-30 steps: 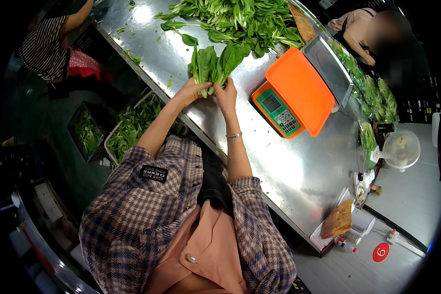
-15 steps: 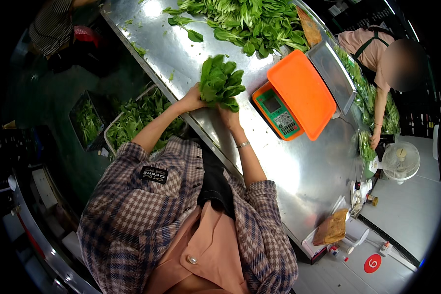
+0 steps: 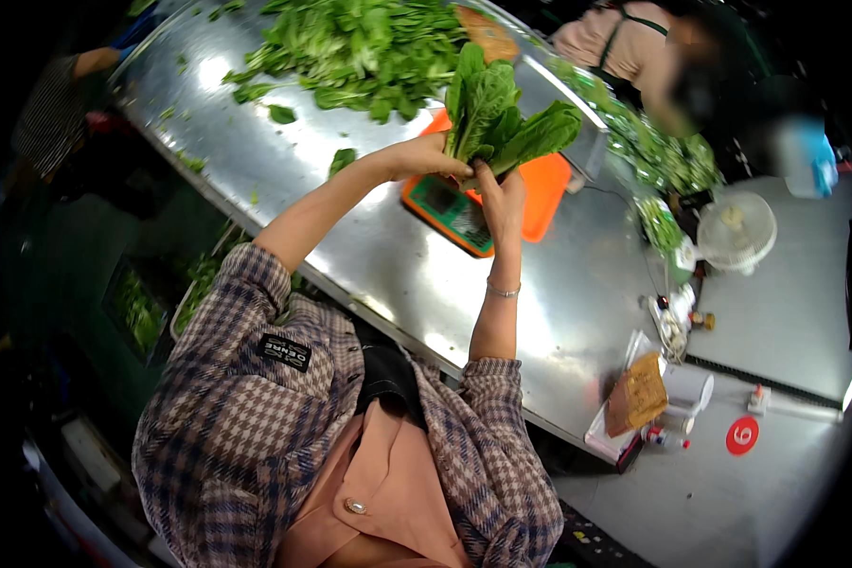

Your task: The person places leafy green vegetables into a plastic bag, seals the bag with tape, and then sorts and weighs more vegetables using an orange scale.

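Note:
My left hand (image 3: 428, 157) and my right hand (image 3: 504, 197) are both closed round the base of a bunch of leafy greens (image 3: 494, 112). The leaves fan out upward and to the right. The bunch is over a digital scale with an orange tray (image 3: 545, 189) and a green keypad panel (image 3: 450, 213), partly covering it. Whether the bunch touches the tray, I cannot tell. To the left of my left hand a loose leaf (image 3: 343, 161) lies on the metal table (image 3: 350, 241). Beyond it spreads a large pile of the same greens (image 3: 360, 57).
Bagged greens (image 3: 672, 156) line the table's far right, beside a co-worker in a pink top (image 3: 625, 43). A white fan (image 3: 736, 232) and a brown box (image 3: 637, 393) stand to the right. A crate of greens (image 3: 140, 308) is below the table's left edge.
Both hands have carried the bunch of greens rightward from over the bare table to over the scale. My view has shifted. The co-worker at the right has moved their arm away from the bagged greens.

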A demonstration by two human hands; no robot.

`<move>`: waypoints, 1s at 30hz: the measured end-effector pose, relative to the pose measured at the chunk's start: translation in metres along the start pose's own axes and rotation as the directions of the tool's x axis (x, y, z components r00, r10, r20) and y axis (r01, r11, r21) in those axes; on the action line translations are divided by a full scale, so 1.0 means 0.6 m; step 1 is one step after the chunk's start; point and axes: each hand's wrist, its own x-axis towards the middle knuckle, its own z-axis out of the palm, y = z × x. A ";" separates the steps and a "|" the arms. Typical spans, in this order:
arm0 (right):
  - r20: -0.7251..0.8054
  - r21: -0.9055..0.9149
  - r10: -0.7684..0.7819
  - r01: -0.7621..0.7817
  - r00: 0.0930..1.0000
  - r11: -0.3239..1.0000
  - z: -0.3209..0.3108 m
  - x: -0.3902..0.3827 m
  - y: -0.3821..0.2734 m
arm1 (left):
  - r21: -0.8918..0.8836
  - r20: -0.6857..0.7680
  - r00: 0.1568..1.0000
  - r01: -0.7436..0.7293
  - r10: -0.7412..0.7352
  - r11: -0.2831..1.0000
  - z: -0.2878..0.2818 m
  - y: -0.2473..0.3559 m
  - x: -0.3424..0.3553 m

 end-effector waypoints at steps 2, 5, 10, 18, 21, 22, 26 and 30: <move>-0.027 -0.089 0.100 -0.102 0.995 0.991 -0.069 0.034 0.031 | 0.017 0.133 0.987 0.087 -0.088 0.996 0.024 0.002 0.090; -0.058 -0.443 0.391 -0.375 0.919 0.814 -0.132 0.057 0.133 | 0.099 -0.153 0.908 0.407 -0.390 0.908 0.046 -0.067 0.193; -0.149 -0.529 0.412 -0.424 0.899 0.735 -0.127 0.051 0.141 | 0.191 -0.163 0.953 0.285 -0.256 0.939 0.029 -0.060 0.178; -0.360 -0.520 0.353 -0.500 0.864 0.692 -0.146 0.004 0.111 | 0.732 -0.412 0.882 0.172 0.227 0.659 0.051 -0.046 0.141; -0.317 -0.546 0.119 -0.283 0.941 0.788 -0.060 0.027 0.154 | 0.765 -0.510 0.822 0.300 0.253 0.570 0.006 -0.118 0.129; -0.316 -0.537 0.046 -0.218 0.948 0.815 -0.041 0.026 0.149 | 0.734 -0.538 0.807 0.307 0.244 0.606 0.017 -0.110 0.116; -0.304 -0.615 0.088 -0.267 0.948 0.742 -0.059 0.018 0.136 | 0.759 -0.513 0.767 0.194 0.386 0.622 -0.001 -0.089 0.063; -0.395 -0.509 0.102 -0.310 0.913 0.803 -0.079 -0.035 0.116 | 0.738 -0.635 0.458 0.124 0.622 0.663 -0.068 -0.152 -0.064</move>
